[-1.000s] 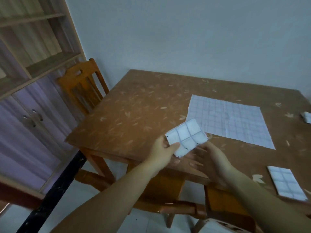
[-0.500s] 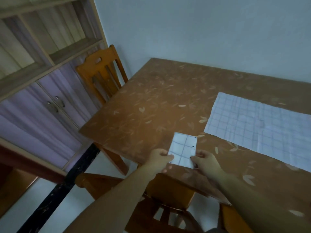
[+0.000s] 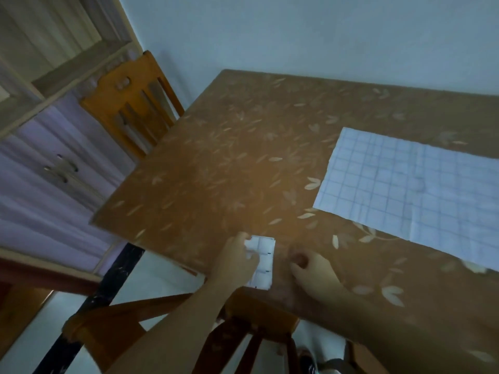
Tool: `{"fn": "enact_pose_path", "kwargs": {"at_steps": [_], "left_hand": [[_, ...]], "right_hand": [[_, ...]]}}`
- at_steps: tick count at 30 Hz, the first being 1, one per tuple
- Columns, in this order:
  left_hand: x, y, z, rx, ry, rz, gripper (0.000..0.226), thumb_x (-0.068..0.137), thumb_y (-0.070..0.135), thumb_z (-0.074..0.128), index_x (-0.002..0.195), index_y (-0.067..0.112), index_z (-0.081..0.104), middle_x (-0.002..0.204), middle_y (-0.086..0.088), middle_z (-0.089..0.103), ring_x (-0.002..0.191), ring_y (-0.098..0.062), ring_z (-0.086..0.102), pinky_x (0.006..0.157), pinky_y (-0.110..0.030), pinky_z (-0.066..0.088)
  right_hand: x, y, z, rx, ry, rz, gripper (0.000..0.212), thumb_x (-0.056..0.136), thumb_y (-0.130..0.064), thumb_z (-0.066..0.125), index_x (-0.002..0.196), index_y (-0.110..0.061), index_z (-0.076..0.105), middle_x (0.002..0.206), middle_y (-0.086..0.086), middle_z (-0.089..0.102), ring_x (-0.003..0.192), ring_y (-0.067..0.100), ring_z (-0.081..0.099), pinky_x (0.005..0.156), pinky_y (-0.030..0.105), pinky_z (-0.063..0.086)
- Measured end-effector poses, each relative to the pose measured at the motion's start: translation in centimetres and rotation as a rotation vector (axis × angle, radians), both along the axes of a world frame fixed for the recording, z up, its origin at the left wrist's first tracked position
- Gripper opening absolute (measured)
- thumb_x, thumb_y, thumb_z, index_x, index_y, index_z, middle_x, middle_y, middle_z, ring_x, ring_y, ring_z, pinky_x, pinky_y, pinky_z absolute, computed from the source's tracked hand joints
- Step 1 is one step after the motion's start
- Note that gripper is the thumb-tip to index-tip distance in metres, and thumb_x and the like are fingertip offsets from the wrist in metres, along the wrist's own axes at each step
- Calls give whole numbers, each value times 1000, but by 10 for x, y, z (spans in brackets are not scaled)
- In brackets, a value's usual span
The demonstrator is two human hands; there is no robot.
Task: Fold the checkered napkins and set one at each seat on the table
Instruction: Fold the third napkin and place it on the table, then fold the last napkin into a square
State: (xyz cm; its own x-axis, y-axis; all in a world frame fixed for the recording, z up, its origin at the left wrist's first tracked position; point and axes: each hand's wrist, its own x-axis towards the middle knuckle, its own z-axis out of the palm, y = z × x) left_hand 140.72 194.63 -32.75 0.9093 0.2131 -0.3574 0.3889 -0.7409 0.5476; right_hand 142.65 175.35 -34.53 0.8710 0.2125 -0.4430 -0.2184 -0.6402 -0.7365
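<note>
A small folded checkered napkin (image 3: pixel 264 263) lies flat on the brown leaf-patterned table (image 3: pixel 229 157), close to its front edge above a chair. My left hand (image 3: pixel 234 261) covers the napkin's left side, with fingers curled over that edge and holding it. My right hand (image 3: pixel 310 272) rests on the table just right of the napkin. It is apart from the napkin, its fingers loosely curled and holding nothing. A large unfolded checkered napkin (image 3: pixel 405 190) lies spread out flat at the right of the table.
A wooden chair (image 3: pixel 129 109) stands at the table's left side, near the far corner. Another wooden chair (image 3: pixel 256 327) is tucked under the front edge below my hands. A cabinet with purple doors (image 3: pixel 54 171) and open shelves fills the left wall.
The folded napkin went from held in the air to lying on the table by the front edge. My right hand has come off it. The view swung left.
</note>
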Motion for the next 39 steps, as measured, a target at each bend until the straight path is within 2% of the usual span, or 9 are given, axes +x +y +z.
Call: {"fn": "enact_pose_path", "kwargs": {"at_steps": [6,10,15,19,21,24,28,32,39], "left_hand": [[70,-87,21,-3,-189,-278,40,89,33,61,128,27,52,126,3,55,114,-18,56,94,-39,50],[109,-143,20,16,-245,-448,44,91,32,59,134,26,50,137,4,51,122,-20,52,100,-36,43],[154,-187,-5,104,-294,-571,51,91,37,58,139,24,46,144,3,47,133,-19,42,108,-37,36],[181,-204,-36,281,-210,-634,63,96,49,45,151,25,27,162,-4,20,150,-20,13,120,-40,15],[190,-209,-50,348,-113,-595,75,96,60,35,156,23,7,165,-4,-3,152,-21,-6,122,-44,1],[192,-214,-70,388,-32,-536,85,94,68,24,156,19,-6,164,-6,-14,151,-21,-14,121,-46,-9],[182,-219,-86,431,-91,-526,83,93,69,16,155,20,-9,164,-5,-16,150,-22,-18,120,-48,-13],[176,-222,-89,433,-116,-536,79,95,66,13,155,21,-10,163,-4,-18,149,-21,-20,120,-49,-12],[147,-224,-80,364,-103,-613,77,96,65,15,156,22,-8,163,-1,-18,148,-18,-23,119,-45,-16]], "right_hand": [[34,-105,27,-149,-148,-208,4,93,-29,59,93,-31,62,86,-9,69,80,8,65,67,21,48],[54,-173,18,-255,-127,-370,14,91,-26,57,102,-21,65,86,-11,66,79,10,64,73,31,54],[82,-222,-1,-469,-241,-431,40,93,-32,54,129,-16,55,130,3,57,110,23,58,93,38,46],[95,-231,-26,-654,-211,-379,86,90,-64,42,154,-13,17,162,8,16,149,26,16,118,43,17],[99,-228,-39,-658,-165,-382,100,86,-76,33,155,-11,3,164,10,1,151,26,-1,121,44,4],[103,-220,-54,-655,-162,-379,103,84,-79,28,155,-8,3,164,14,-3,151,28,-7,120,47,-3],[104,-209,-64,-677,-254,-353,87,93,-66,28,155,-9,8,163,17,-1,151,30,-7,120,48,-5],[108,-195,-71,-571,-439,-349,52,101,-38,38,147,-13,38,160,10,26,151,24,13,121,45,6],[115,-197,-67,-401,-575,-445,18,92,-10,59,100,-9,75,124,7,68,125,22,58,111,41,35]]}}
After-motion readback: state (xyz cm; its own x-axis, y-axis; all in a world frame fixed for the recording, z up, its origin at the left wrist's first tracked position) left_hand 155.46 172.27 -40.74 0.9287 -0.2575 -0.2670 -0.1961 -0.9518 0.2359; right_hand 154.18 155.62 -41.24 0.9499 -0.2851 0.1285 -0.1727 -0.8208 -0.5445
